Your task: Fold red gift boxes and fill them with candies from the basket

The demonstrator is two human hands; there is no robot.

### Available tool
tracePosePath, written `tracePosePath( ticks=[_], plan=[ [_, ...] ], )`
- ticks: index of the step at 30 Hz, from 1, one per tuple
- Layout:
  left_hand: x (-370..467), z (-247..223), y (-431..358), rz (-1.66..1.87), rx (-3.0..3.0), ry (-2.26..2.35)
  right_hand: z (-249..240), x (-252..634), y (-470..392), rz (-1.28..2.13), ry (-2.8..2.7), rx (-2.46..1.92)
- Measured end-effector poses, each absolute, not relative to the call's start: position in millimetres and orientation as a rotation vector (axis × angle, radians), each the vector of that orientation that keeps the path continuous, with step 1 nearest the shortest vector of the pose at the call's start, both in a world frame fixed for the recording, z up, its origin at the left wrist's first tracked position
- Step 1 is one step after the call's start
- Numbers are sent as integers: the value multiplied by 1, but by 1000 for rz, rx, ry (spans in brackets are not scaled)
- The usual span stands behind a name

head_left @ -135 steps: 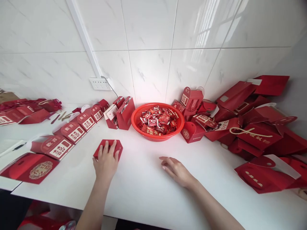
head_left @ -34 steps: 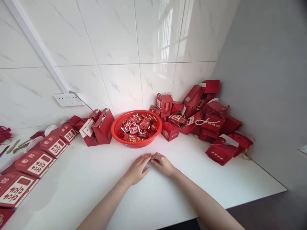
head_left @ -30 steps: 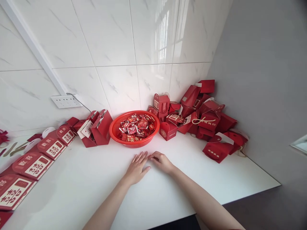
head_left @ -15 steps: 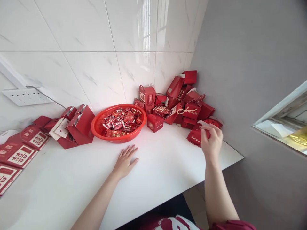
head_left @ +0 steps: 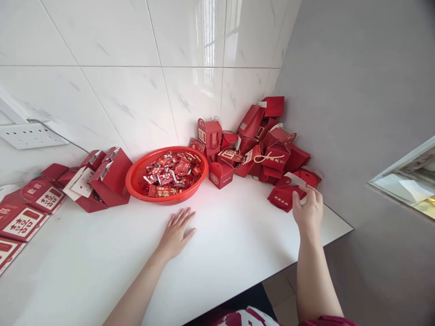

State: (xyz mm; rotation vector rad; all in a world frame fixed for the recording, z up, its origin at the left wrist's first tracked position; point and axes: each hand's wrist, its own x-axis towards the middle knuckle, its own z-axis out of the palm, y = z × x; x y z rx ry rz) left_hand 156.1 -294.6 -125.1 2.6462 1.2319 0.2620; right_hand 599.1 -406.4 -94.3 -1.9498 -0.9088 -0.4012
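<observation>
My left hand (head_left: 176, 232) lies flat on the white tabletop (head_left: 220, 235), palm down with fingers spread, holding nothing. In front of it is an orange-red plastic basket (head_left: 132, 183) full of small wrapped candies (head_left: 170, 174). On the right, my right hand (head_left: 309, 208) has its fingers curled and its thumb over the right edge of a red paper candy box (head_left: 282, 197) with gold lettering. Red shows between the thumb and fingers; the fingertips are partly hidden. This box lies tilted at the front of a pile of red boxes (head_left: 251, 122).
A small red box (head_left: 220, 174) stands between basket and pile. Open red boxes (head_left: 113, 174) stand left of the basket, with flat double-happiness boxes (head_left: 25, 222) at the far left. A tiled wall (head_left: 125, 36) runs behind; a grey panel (head_left: 340, 90) borders the right side.
The view has shifted slightly. My right hand has lowered a little beside the candy box, whose lettering is tilted more. My left hand keeps its place on the tabletop.
</observation>
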Motion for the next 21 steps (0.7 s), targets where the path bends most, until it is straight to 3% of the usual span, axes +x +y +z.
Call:
tracePosePath(
  ticks=[12,17,21],
  plan=[
    [155,-125,-295,294,2621,1210,-106,597,-397,-280,-1274,-2273],
    [156,-117,-298,341,2530,1189,-78,546,-406,7,-1512,-2010],
    [162,-77,-311,501,2373,1088,-48,481,-407,373,-1748,-1669]
  ],
)
